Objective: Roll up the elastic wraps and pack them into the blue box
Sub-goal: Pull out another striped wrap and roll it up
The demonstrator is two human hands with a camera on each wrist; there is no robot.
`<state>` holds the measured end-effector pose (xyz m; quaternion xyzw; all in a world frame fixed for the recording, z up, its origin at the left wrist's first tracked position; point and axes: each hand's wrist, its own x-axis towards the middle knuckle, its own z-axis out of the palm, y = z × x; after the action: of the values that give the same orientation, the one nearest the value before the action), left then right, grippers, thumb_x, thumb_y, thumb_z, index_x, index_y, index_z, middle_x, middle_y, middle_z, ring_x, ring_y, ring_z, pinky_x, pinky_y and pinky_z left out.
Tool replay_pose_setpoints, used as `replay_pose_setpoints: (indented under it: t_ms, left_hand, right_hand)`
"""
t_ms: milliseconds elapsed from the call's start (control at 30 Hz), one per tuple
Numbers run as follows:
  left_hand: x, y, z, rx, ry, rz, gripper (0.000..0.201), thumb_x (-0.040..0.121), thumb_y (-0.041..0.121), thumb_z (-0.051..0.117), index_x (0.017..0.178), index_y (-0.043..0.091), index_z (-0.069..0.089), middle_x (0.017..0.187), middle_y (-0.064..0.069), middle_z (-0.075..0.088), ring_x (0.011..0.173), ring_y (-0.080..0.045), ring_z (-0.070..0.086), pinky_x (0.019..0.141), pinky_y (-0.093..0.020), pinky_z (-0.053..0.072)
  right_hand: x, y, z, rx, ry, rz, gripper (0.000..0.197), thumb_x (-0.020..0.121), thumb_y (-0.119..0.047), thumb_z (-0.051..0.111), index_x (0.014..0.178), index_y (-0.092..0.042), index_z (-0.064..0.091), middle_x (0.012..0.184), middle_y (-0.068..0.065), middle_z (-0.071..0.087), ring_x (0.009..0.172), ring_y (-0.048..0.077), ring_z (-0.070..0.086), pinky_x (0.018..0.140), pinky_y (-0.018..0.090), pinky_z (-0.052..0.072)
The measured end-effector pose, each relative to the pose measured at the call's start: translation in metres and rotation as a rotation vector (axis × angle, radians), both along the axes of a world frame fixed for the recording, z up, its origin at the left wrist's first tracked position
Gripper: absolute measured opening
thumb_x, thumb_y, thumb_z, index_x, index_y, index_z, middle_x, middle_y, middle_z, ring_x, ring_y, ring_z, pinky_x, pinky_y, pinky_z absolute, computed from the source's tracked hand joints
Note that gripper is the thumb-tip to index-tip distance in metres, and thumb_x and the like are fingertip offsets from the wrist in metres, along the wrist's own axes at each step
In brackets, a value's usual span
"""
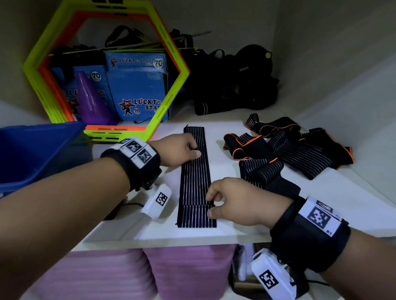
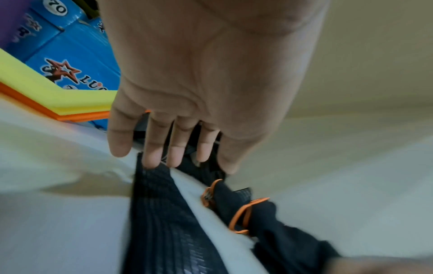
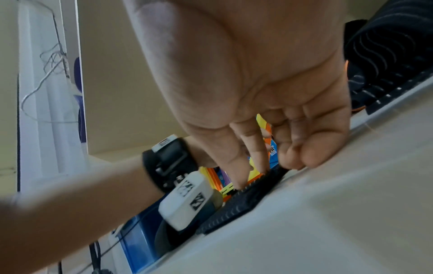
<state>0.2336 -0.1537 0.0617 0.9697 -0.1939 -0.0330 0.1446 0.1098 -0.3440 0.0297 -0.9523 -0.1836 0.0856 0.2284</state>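
A black elastic wrap (image 1: 194, 184) with thin white stripes lies flat and lengthwise on the white shelf (image 1: 229, 234). My left hand (image 1: 195, 151) presses on its far half with straight fingers (image 2: 153, 155), the tips touching the wrap (image 2: 159, 213). My right hand (image 1: 211, 204) is at the near end, where thumb and curled fingers pinch the wrap's right edge. In the right wrist view its fingertips (image 3: 241, 178) sit on the wrap (image 3: 236, 205). The blue box (image 1: 20, 154) stands open at the left; its inside is hidden.
A loose pile of black wraps with orange trim (image 1: 295, 150) lies right of the flat one. Yellow and orange hexagon frames (image 1: 59, 57), blue Lucky Star boxes (image 1: 136, 84) and black straps (image 1: 237, 83) fill the back. Pink stacked items (image 1: 186, 270) sit below the shelf edge.
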Motion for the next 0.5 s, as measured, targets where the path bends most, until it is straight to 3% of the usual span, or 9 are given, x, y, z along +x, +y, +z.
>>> replay_pose_setpoints:
  t_ms: [100,167,233,333,500]
  left_hand:
    - [-0.058,0.014,0.007,-0.208,0.037,-0.026,0.016,0.093,0.035,0.067,0.096,0.019,0.066,0.085,0.006,0.068,0.07,-0.006,0.061,0.065,-0.03,0.049]
    - [-0.097,0.024,-0.001,-0.26,0.079,-0.016,0.011,0.091,0.032,0.07,0.094,0.023,0.065,0.084,0.006,0.069,0.057,0.0,0.056,0.061,-0.026,0.05]
    - [-0.126,0.028,-0.016,-0.236,0.069,0.006,0.015,0.09,0.033,0.071,0.1,0.027,0.062,0.091,0.008,0.067,0.059,0.003,0.056,0.061,-0.019,0.045]
    - [-0.149,0.028,-0.037,-0.299,-0.003,0.072,0.019,0.088,0.031,0.073,0.103,0.028,0.061,0.099,0.01,0.063,0.069,-0.002,0.057,0.071,-0.025,0.049]
    - [-0.164,0.028,-0.053,-0.486,-0.058,0.196,0.019,0.086,0.028,0.075,0.099,0.031,0.061,0.094,0.006,0.066,0.067,-0.009,0.065,0.067,-0.024,0.049]
  right_hand:
    - [-0.002,-0.002,-0.004,0.077,-0.028,-0.083,0.031,0.082,-0.032,0.077,0.108,-0.018,0.067,0.098,-0.007,0.061,0.087,0.013,0.06,0.08,0.027,0.052]
    - [-0.005,-0.003,-0.005,0.108,-0.018,-0.124,0.029,0.082,-0.03,0.077,0.106,-0.019,0.066,0.1,-0.002,0.065,0.077,0.013,0.059,0.076,0.027,0.053]
    - [-0.009,-0.002,-0.004,0.112,-0.013,-0.144,0.029,0.083,-0.029,0.076,0.107,-0.019,0.066,0.102,0.0,0.066,0.08,0.016,0.061,0.078,0.031,0.055]
    - [-0.018,0.003,-0.004,0.109,-0.03,-0.151,0.03,0.084,-0.028,0.074,0.111,-0.019,0.064,0.101,0.0,0.067,0.093,0.018,0.063,0.084,0.031,0.053]
    - [-0.036,0.009,-0.016,0.249,0.002,-0.146,0.036,0.085,-0.032,0.074,0.116,-0.02,0.06,0.096,-0.003,0.068,0.083,0.012,0.066,0.078,0.032,0.054]
